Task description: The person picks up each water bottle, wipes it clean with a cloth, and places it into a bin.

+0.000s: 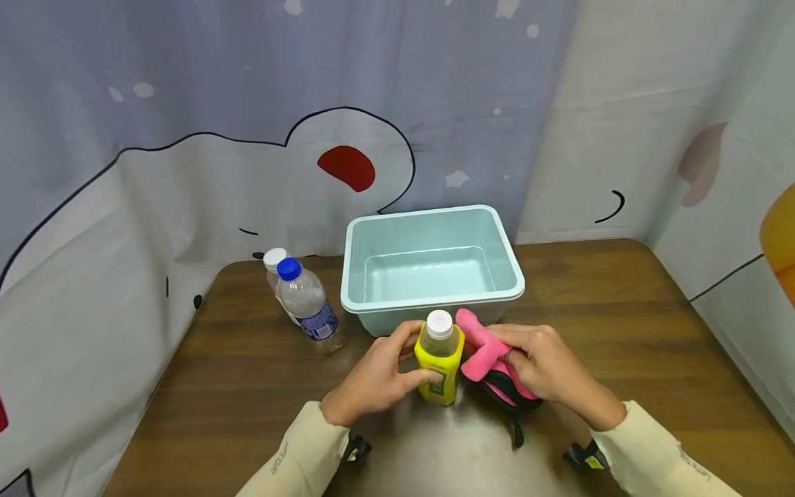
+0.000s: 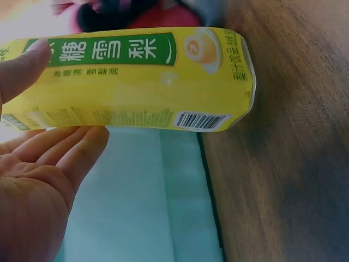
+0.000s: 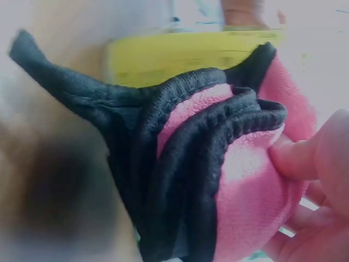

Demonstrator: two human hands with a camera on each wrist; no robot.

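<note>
Cream sleeves point(image 1: 298, 455) are nearest us, reaching in over the brown desk point(image 1: 217, 407). Our left hand point(image 1: 379, 376) grasps a yellow-labelled bottle point(image 1: 438, 369), thumb across its front and fingers at its far side; our right hand point(image 1: 549, 366) pinches a pink cloth point(image 1: 484, 348) edged in black between thumb and fingers. Both things are just in front of the pale green basin point(image 1: 428, 302), close beside each other; whether the bottle's base touches the desk we cannot tell. We judge the bottle smooth and fairly stiff, apt to slip or dent a little under a squeeze; its weight depends on contents we cannot make out, so we would hold it round the middle. We expect the cloth to be light, floppy and hard to damage, best gathered by its thick folded part, since the black strap point(image 1: 517, 436) hangs loose. Our bottle is upright, its long axis vertical, white cap point(image 1: 439, 324) uppermost. The cloth runs slantwise, one pink end toward the basin, its strap toward us.
</note>
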